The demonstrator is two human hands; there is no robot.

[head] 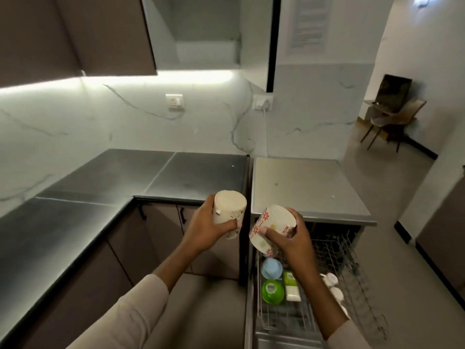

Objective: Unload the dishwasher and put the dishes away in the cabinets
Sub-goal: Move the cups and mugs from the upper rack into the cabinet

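Dark grey kitchen counters (100,197) fill the corner under a white marble wall. From the head view, the left hand (208,229) grips a cream mug with a faint print (229,210), bottom up. The right hand (289,240) grips a white mug with red flowers (270,225) above the pulled-out wire dishwasher rack (339,248). Both mugs are likely meant for the open upper cabinet (208,46) (its shelf is high), so the next move calls for a lift up. A small blue cup (271,268) and a green bowl (273,291) sit in the rack.

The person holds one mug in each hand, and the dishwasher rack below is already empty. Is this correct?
Not quite. In the head view the left hand grips a pale mug and the right hand a red-flowered mug, but the rack is not empty: a blue cup, a green bowl and other pieces sit in it.
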